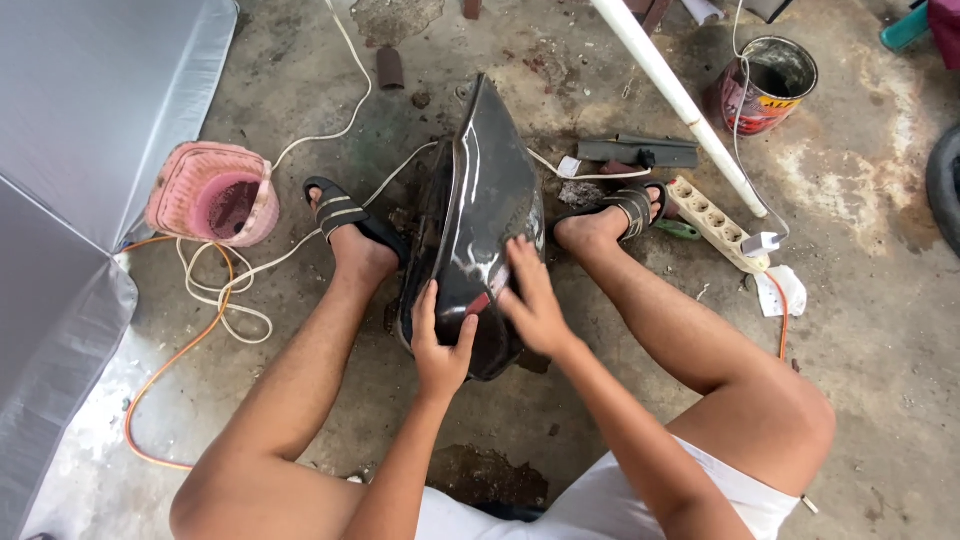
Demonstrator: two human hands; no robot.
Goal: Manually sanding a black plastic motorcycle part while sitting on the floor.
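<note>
Basket [212, 194] sits far left on the floor [860, 240], cords beside it. Between the sandalled feet stands the dark panel [480, 200] — long axis running away from the person. Left hand [440, 345] grips its near lower edge, fingers curled; right hand [535, 300] lies flat and open on its face. Can [768, 84] stands far right.

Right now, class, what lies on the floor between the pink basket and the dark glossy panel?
Head view: a sandalled foot and white cord lie between pink basket and panel.
</note>
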